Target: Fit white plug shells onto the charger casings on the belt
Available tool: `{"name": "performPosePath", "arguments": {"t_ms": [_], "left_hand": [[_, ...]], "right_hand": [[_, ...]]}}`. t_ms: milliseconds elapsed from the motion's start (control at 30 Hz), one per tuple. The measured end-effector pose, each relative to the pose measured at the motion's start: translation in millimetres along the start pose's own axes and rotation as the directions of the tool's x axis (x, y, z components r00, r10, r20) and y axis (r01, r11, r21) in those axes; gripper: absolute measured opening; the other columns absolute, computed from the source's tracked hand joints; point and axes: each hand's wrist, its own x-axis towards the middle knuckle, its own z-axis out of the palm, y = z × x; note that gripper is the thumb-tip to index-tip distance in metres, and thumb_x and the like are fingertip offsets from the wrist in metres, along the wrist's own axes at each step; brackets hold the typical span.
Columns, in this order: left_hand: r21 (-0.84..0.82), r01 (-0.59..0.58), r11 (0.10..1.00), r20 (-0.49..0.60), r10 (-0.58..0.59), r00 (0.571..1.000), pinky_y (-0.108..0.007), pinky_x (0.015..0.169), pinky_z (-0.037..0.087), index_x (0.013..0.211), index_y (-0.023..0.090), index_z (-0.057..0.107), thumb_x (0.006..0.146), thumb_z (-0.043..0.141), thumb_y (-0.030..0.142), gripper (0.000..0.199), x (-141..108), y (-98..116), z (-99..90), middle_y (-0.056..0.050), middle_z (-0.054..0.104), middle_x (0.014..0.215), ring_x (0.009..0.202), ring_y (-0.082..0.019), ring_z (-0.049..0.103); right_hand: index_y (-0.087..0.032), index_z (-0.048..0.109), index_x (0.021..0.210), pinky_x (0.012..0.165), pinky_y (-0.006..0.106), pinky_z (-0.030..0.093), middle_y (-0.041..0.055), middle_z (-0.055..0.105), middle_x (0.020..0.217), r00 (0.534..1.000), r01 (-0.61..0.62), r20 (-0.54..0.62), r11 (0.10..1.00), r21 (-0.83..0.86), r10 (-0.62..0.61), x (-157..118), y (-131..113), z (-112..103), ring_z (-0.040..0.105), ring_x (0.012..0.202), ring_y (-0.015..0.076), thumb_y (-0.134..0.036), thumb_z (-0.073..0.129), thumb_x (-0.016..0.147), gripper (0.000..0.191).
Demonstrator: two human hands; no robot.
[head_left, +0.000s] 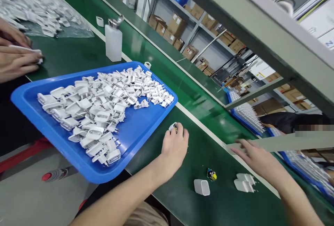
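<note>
My left hand (175, 144) is closed on a small white plug part (172, 126), just right of the blue tray (141, 139). White plug housings (96, 114) lie heaped in that tray. Over the pale line at the bench's right side, my right hand (247, 153) has its fingers apart and holds nothing. Below it, two white plugs (244, 184) with metal pins lie side by side. Between my hands, nearer to me, are a white rectangular sleeve (201, 187) and a small circuit board (211, 174) with a yellow component.
A white pump bottle (113, 41) stands behind the tray. Another person's hands (18, 52) hold a white item at the left, near a plastic bag of white parts (44, 10). A metal beam (281, 27) crosses the upper right. Shelves with boxes (177, 24) stand beyond.
</note>
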Motion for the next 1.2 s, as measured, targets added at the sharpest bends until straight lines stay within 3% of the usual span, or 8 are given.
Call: {"name": "performPosePath", "arguments": {"t_ms": [100, 233, 367, 467, 633, 833, 967, 1200], "left_hand": [[0.049, -0.026, 0.998, -0.007, 0.026, 1.000, -0.040, 0.082, 0.052, 0.108, 0.013, 0.070, 0.091, 0.063, 0.007, 0.019, 5.5, -2.2, 4.6, -0.019, 0.061, 0.131, 0.097, -0.028, 0.068], [0.117, -0.110, 0.987, -0.037, 0.115, 0.993, -0.038, 0.079, 0.053, 0.124, 0.015, 0.064, 0.090, 0.053, -0.001, 0.038, -11.8, -17.6, -0.6, -0.016, 0.063, 0.129, 0.094, -0.025, 0.069], [0.130, -0.222, 0.966, -0.017, 0.226, 0.974, -0.036, 0.083, 0.055, 0.133, 0.020, 0.058, 0.087, 0.049, -0.004, 0.052, -40.9, -36.2, -11.9, -0.011, 0.063, 0.135, 0.099, -0.023, 0.070], [-0.012, -0.257, 0.966, -0.027, 0.257, 0.966, -0.034, 0.087, 0.056, 0.140, 0.027, 0.050, 0.090, 0.044, -0.002, 0.058, -64.0, -47.2, -15.6, -0.007, 0.058, 0.143, 0.103, -0.021, 0.070], [-0.197, -0.027, 0.980, -0.112, 0.005, 0.994, -0.042, 0.089, 0.055, 0.144, 0.019, 0.042, 0.096, 0.066, 0.030, 0.055, -75.7, -53.3, -7.6, -0.014, 0.057, 0.134, 0.113, -0.030, 0.065], [-0.163, -0.025, 0.986, -0.029, 0.021, 0.999, -0.042, 0.076, 0.048, 0.108, 0.021, 0.057, 0.098, 0.057, 0.021, 0.010, -64.0, -50.4, -1.5, -0.005, 0.064, 0.102, 0.089, -0.027, 0.061], [-0.188, 0.031, 0.982, -0.040, -0.039, 0.998, -0.038, 0.075, 0.045, 0.094, 0.022, 0.055, 0.090, 0.063, 0.016, 0.010, -63.7, -48.7, -4.3, -0.002, 0.064, 0.093, 0.086, -0.025, 0.061], [-0.092, 0.146, 0.985, -0.027, -0.149, 0.988, -0.039, 0.077, 0.046, 0.090, 0.021, 0.057, 0.091, 0.068, 0.026, 0.012, -56.5, -34.2, -4.3, -0.001, 0.070, 0.079, 0.073, -0.025, 0.070]], "right_hand": [[-0.020, 0.065, 0.119, 0.077, 0.036, 0.054, 0.0113, 0.073, 0.102, 0.980, 0.196, 0.013, 0.971, 0.133, -0.200, 56.4, -93.5, -24.2, 0.071, 0.092, 0.0260, -0.047, 0.045, 0.104, 0.036], [-0.022, 0.066, 0.120, 0.088, 0.032, 0.051, 0.0080, 0.071, 0.110, 0.947, 0.319, -0.012, 0.931, 0.176, -0.322, 133.1, -210.5, -25.2, 0.068, 0.103, 0.0219, -0.037, 0.055, 0.105, 0.024], [-0.015, 0.066, 0.118, 0.095, 0.044, 0.054, 0.0118, 0.065, 0.125, 0.963, 0.264, 0.004, 0.949, 0.171, -0.269, 179.3, -265.5, -10.0, 0.064, 0.111, 0.0251, -0.034, 0.067, 0.099, 0.027], [-0.015, 0.065, 0.114, 0.096, 0.043, 0.053, 0.0107, 0.063, 0.124, 0.961, 0.270, 0.007, 0.937, 0.224, -0.278, 179.5, -261.6, -6.0, 0.063, 0.110, 0.0243, -0.030, 0.072, 0.095, 0.026], [-0.017, 0.058, 0.113, 0.082, 0.031, 0.053, 0.0057, 0.066, 0.105, 0.945, 0.304, -0.029, 0.847, 0.435, -0.324, 117.1, -208.3, -4.8, 0.064, 0.094, 0.0195, -0.029, 0.069, 0.094, 0.025], [-0.023, 0.070, 0.094, 0.078, 0.030, 0.053, 0.0038, 0.064, 0.104, 0.939, 0.256, -0.132, 0.389, 0.885, -0.318, 26.5, -178.5, 29.0, 0.064, 0.091, 0.0188, -0.038, 0.073, 0.091, 0.016], [-0.023, 0.069, 0.087, 0.074, 0.030, 0.050, 0.0027, 0.062, 0.090, 0.963, 0.264, -0.201, 0.498, 0.826, -0.177, 14.9, -186.0, 54.6, 0.060, 0.081, 0.0181, -0.043, 0.069, 0.094, 0.022], [-0.023, 0.058, 0.096, 0.059, 0.027, 0.043, -0.0009, 0.066, 0.077, 0.927, 0.373, -0.203, 0.701, 0.608, -0.317, 15.0, -192.2, 59.5, 0.059, 0.064, 0.0158, -0.037, 0.051, 0.106, 0.019]]}}
